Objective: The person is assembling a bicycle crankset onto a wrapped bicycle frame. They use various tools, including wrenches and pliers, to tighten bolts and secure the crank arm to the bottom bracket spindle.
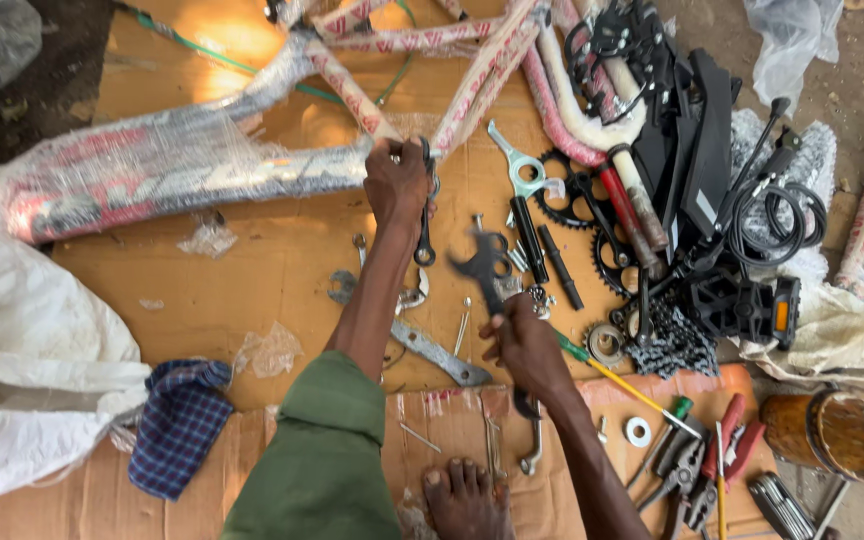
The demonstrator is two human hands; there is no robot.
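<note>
Light: soft daylight, fairly bright and even over most of the scene.
Bright patch: a warm sunlit spot on the cardboard (222,40) at the top, slightly overexposed.
Glare: white highlights on the plastic wrap of the bicycle frame (152,165) and on the white sack (22,370) at left, which nearly washes out.
Shadows: short and soft under the tools; darker in the top-left corner and among the black parts at upper right.
Sharpness: centre crisp; the raised wrench (482,265) shows slight motion blur.
Edges: wide-angle stretching, with mild softness toward the corners.
Colour: warm, saturated.
</note>
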